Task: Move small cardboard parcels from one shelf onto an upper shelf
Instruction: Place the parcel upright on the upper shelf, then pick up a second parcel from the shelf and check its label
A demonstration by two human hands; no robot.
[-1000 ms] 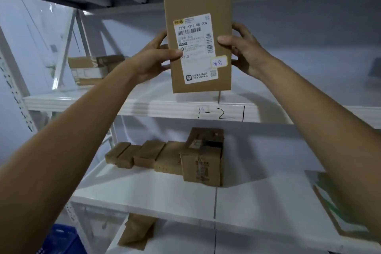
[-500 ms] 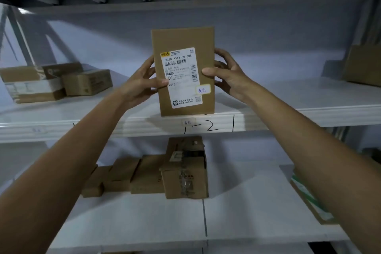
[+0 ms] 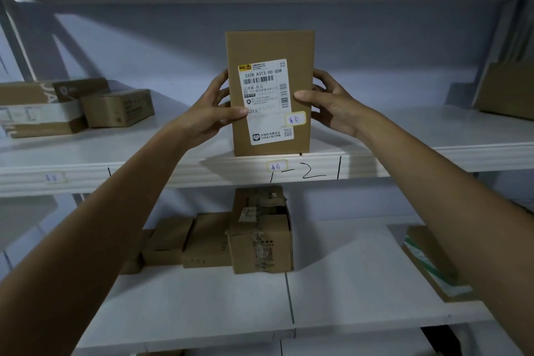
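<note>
Held parcel: a flat, upright brown cardboard parcel (image 3: 270, 89) with a white printed shipping label (image 3: 267, 101) on its near face and a small yellow-edged handwritten sticker (image 3: 295, 119) at the label's lower right; its bottom edge sits at the front lip of the white upper shelf (image 3: 404, 153), though whether it rests there or hangs just above cannot be told.
Left hand: the left hand (image 3: 212, 113) clasps the parcel's left edge; thumb laid across the near face onto the label, fingers curled behind the box.
Right hand: the right hand (image 3: 332, 104) clasps the right edge at much the same height; thumb pressed on the near face beside the label, fingers wrapped behind.
Parcel against grip: pinched between the two hands at its lower half; the top half stands clear above both thumbs.
Shelf marking: a small paper tag (image 3: 277, 166) and a handwritten "1-2" on the shelf's front edge, directly below the parcel.
Lower shelf: the white lower shelf (image 3: 361, 269) carries a row of small brown cardboard boxes (image 3: 187, 240); a taller taped carton (image 3: 261, 237) stands at the row's right end, directly under the held parcel.
Upper shelf, left: two brown cartons (image 3: 72, 107) lie together, well apart from the hands.
Upper shelf, far right: another brown carton (image 3: 505, 89) at the frame edge.
</note>
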